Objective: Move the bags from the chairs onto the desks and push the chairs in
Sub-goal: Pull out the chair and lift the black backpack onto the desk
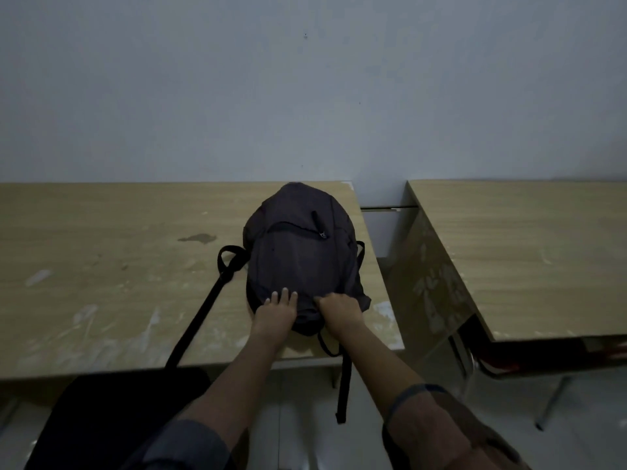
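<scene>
Head view — the backpack [300,256] lies on the surface [101,266]; left hand [276,312] flat and spread on it, right hand [339,310] pinching its cloth.

Left table [101,266]: cut off by the left edge.
Right table [526,259]: cut off by the right edge.
Chair [112,418]: too dark to make out; cut off at the bottom.
Right hand [339,310]: fingertips buried in the backpack [298,259] fabric.
Red object under right table [502,368]: mostly hidden, cannot tell what.
</scene>
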